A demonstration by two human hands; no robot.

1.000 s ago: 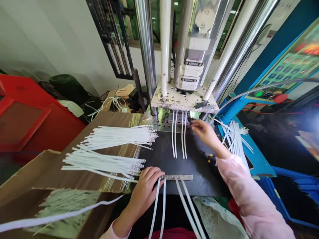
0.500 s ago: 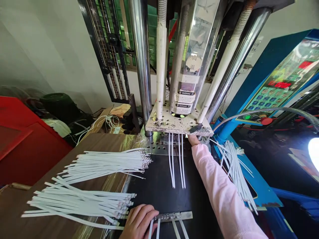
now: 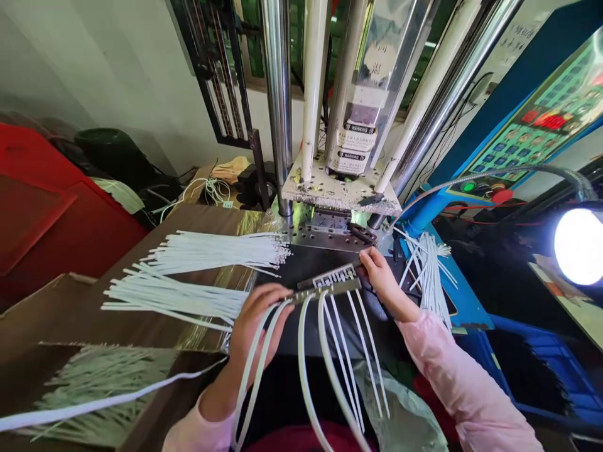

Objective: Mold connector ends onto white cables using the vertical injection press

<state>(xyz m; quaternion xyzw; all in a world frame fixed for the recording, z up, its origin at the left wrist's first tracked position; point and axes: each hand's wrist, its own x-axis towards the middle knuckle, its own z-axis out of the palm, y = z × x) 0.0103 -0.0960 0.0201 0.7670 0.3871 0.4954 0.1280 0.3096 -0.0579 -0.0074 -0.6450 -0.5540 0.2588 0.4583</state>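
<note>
My left hand point(image 3: 259, 326) is closed on the left end of a narrow metal mold bar point(image 3: 346, 286), lifted above the black work surface. Thick white cables point(image 3: 304, 364) curve down from this bar toward my lap. Just behind it, my right hand point(image 3: 384, 279) pinches the right end of a second metal mold plate point(image 3: 306, 284) with slots along it. Thinner-looking white cables point(image 3: 377, 376) hang below on the right, seemingly from that plate. Both metal pieces lie close together and overlap in view; whether they touch I cannot tell.
Beyond my hands stands a press with a perforated plate point(image 3: 339, 188) and a metal bed point(image 3: 306, 235). Pliers point(image 3: 362, 233) rest on the bed. Bundles of white cables point(image 3: 217, 251) lie left, another bundle point(image 3: 431, 282) right. A control panel point(image 3: 527, 132) leans in at the right.
My right hand reached under the press, then came back toward me with the cable-bearing mold plate from the bed. My left hand has raised its mold bar off the black surface.
</note>
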